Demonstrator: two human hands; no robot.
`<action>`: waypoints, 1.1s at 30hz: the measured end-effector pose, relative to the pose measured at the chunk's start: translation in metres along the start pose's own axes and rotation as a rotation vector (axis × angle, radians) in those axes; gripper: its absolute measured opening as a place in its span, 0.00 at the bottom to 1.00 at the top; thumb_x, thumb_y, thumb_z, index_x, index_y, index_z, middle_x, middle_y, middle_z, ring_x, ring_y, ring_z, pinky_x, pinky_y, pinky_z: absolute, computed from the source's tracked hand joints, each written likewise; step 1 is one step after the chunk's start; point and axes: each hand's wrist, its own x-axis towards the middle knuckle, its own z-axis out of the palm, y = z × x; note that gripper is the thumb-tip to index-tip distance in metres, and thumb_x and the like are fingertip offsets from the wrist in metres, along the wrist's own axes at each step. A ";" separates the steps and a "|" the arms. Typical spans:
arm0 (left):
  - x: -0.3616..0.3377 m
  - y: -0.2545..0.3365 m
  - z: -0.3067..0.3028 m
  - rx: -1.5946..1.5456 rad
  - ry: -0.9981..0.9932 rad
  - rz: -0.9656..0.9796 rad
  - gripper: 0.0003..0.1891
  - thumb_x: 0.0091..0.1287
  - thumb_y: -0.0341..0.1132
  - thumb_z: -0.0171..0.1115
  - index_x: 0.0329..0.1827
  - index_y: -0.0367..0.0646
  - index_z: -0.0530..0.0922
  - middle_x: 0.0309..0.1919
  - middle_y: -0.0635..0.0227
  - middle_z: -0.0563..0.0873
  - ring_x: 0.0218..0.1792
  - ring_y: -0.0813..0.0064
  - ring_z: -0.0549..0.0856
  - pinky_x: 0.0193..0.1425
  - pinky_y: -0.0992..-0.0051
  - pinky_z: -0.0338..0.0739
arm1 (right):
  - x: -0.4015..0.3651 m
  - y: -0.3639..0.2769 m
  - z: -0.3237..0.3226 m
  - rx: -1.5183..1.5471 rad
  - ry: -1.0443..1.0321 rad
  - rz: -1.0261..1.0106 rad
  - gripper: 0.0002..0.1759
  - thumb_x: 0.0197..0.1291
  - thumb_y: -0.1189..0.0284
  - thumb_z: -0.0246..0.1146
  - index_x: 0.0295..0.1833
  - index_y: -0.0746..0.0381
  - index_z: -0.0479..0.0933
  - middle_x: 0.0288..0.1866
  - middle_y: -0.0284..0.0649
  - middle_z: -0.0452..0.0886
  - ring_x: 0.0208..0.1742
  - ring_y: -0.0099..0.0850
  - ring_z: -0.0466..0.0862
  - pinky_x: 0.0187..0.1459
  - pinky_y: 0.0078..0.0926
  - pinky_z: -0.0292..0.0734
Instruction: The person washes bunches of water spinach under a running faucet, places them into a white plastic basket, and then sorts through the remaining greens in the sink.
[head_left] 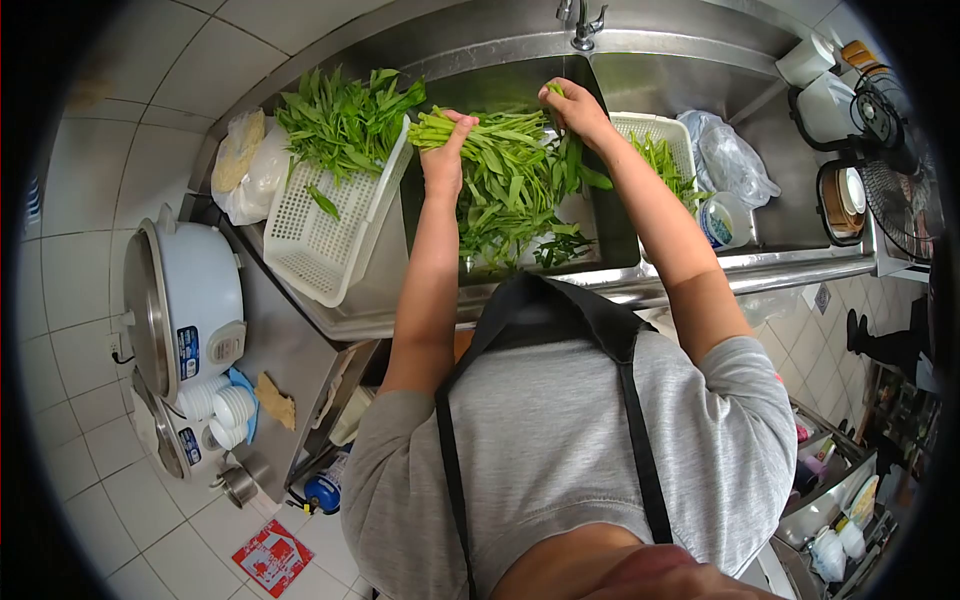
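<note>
My left hand [447, 155] is closed around the cut stem ends of a bunch of leafy greens [505, 165], which look like water spinach. The bunch spreads to the right and down over the sink basin [625, 215]. My right hand [578, 110] pinches a single stalk of greens, its leaves hanging below the fingers. To the left, a white perforated basket [310, 225] holds a heap of leafy greens [350, 120] at its far end. Another white basket [660, 122] with greens stands right of my right forearm.
Behind the basin is a tap [583, 32]. Clear plastic bags [730, 155] and a white tub [728, 220] lie at the right; a filled bag [248, 170] sits far left. A large rice cooker [190, 300] and a fan [900, 200] flank the sink.
</note>
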 end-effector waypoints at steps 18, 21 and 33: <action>0.000 -0.023 0.040 0.034 -0.134 -0.112 0.13 0.51 0.30 0.69 0.37 0.40 0.74 0.33 0.70 0.79 0.38 0.76 0.79 0.45 0.76 0.73 | -0.033 -0.059 -0.056 -0.662 -0.375 -0.022 0.18 0.45 0.59 0.64 0.35 0.63 0.76 0.26 0.41 0.78 0.30 0.29 0.76 0.37 0.24 0.69; 0.008 -0.030 0.048 -0.022 -0.134 -0.118 0.14 0.51 0.31 0.69 0.37 0.40 0.74 0.31 0.70 0.78 0.35 0.76 0.79 0.42 0.76 0.73 | -0.037 -0.036 -0.048 -0.572 -0.386 -0.252 0.21 0.43 0.57 0.66 0.36 0.63 0.77 0.27 0.40 0.79 0.31 0.30 0.76 0.38 0.26 0.69; 0.009 -0.023 0.039 0.195 -0.299 -0.139 0.19 0.47 0.34 0.71 0.40 0.38 0.76 0.36 0.68 0.81 0.37 0.77 0.79 0.45 0.77 0.72 | -0.044 -0.072 -0.073 -0.672 -0.237 -0.202 0.14 0.48 0.64 0.61 0.37 0.64 0.77 0.26 0.43 0.79 0.28 0.31 0.76 0.36 0.28 0.69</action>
